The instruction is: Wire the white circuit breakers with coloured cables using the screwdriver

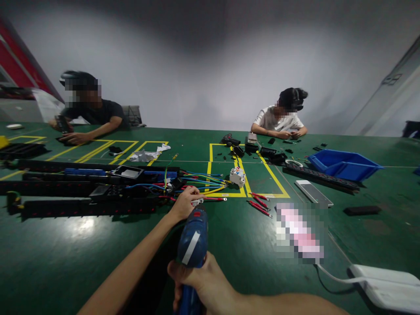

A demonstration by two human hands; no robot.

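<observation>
At the bottom centre of the frame, the right hand (210, 280) grips a rounded blue plastic power drill (193, 234), while nearer the middle the left hand (184, 204) pinches a small whitish piece (197, 202) just beyond its nose.

Above the table (98, 262), the left hand (183, 204) is bare, and so is its long, thin forearm (131, 258). The right hand (211, 280) is bare too, with a round thumb (179, 271), and so is its thicker-looking forearm (278, 304).
</observation>
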